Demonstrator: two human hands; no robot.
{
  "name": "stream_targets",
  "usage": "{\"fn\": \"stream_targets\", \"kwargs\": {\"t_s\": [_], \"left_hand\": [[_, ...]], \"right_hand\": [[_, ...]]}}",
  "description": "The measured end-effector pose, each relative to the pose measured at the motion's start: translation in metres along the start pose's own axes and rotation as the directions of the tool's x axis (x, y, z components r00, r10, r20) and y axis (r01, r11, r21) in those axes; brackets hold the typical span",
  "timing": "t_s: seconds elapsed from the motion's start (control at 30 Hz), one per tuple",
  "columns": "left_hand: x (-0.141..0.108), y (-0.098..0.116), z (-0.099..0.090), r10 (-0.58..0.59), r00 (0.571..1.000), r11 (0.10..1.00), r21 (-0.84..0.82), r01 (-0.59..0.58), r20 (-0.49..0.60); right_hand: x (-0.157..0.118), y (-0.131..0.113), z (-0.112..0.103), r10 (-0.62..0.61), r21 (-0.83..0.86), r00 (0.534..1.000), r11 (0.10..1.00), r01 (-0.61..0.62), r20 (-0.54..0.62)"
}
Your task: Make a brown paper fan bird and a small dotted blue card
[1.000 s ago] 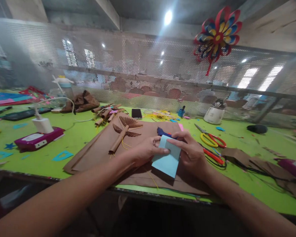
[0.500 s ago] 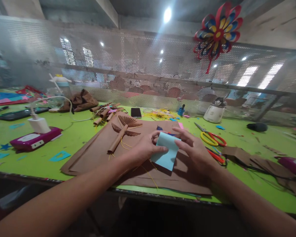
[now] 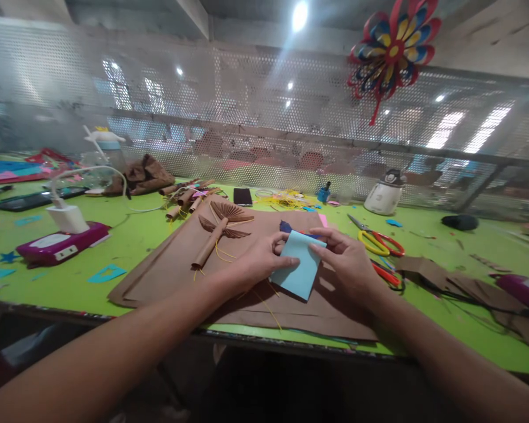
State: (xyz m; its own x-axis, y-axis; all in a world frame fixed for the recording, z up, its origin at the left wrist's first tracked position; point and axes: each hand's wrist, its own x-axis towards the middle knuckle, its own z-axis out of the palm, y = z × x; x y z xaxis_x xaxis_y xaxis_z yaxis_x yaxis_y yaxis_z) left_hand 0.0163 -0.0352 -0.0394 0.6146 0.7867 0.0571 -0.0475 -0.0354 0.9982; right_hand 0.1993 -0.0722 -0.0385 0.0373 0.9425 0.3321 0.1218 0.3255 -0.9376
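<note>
A folded piece of light blue paper [image 3: 300, 271] is held up, tilted, over a stack of brown paper sheets [image 3: 167, 270]. My left hand [image 3: 271, 258] pinches its left side, thumb on the front and fingers behind. At the upper right corner, my right hand [image 3: 344, 252] grips the paper between thumb and fingers. Behind its top edge a dark blue shape [image 3: 285, 227] shows in part; I cannot make out what it is. To the left, on the brown sheets, lies a rolled brown paper figure [image 3: 211, 242] with pleated fans and yellow string.
Right of the brown sheets lie yellow- and red-handled scissors [image 3: 372, 242] and brown paper strips [image 3: 458, 288]. A purple power strip [image 3: 64, 244] with a white charger is at left. Farther back are brown paper rolls [image 3: 186, 197], a phone [image 3: 242, 197], yellow strings [image 3: 286, 198] and a white bottle [image 3: 383, 194].
My right thumb and fingers have closed onto the upper right corner of the blue paper, where they were looser before. The view has shifted slightly.
</note>
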Motion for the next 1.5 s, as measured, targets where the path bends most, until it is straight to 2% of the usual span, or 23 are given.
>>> {"fn": "stream_targets", "kwargs": {"t_s": [0.23, 0.43, 0.83, 1.1, 1.4, 1.5], "left_hand": [[0.0003, -0.0043, -0.0021, -0.040, 0.999, 0.999, -0.013, 0.039, -0.008], [-0.0023, -0.0003, -0.0019, -0.035, 0.999, 0.999, -0.010, 0.035, 0.012], [-0.0013, -0.0013, -0.0022, -0.008, 1.000, 1.000, 0.014, 0.008, 0.003], [-0.0021, -0.0012, -0.0017, -0.004, 1.000, 1.000, -0.015, 0.003, -0.030], [-0.0010, -0.0007, -0.0033, -0.007, 1.000, 1.000, 0.027, 0.008, -0.025], [-0.0023, 0.0022, -0.0012, -0.005, 0.998, 0.999, 0.034, 0.007, -0.057]], "right_hand": [[0.0004, -0.0011, 0.0007, 0.062, 0.077, 0.997, 0.995, -0.059, -0.039], [0.0009, 0.0039, -0.0025, 0.139, 0.165, 0.990, 0.977, -0.137, 0.000], [0.0013, 0.0029, -0.0023, 0.182, 0.243, 0.982, 0.952, -0.187, 0.043], [0.0000, 0.0038, -0.0007, 0.125, 0.266, 0.988, 0.953, -0.146, 0.094], [0.0004, 0.0027, 0.0030, 0.087, 0.202, 0.995, 0.975, -0.097, 0.057], [-0.0005, 0.0027, 0.0044, 0.063, 0.189, 0.994, 0.979, -0.078, 0.084]]}}
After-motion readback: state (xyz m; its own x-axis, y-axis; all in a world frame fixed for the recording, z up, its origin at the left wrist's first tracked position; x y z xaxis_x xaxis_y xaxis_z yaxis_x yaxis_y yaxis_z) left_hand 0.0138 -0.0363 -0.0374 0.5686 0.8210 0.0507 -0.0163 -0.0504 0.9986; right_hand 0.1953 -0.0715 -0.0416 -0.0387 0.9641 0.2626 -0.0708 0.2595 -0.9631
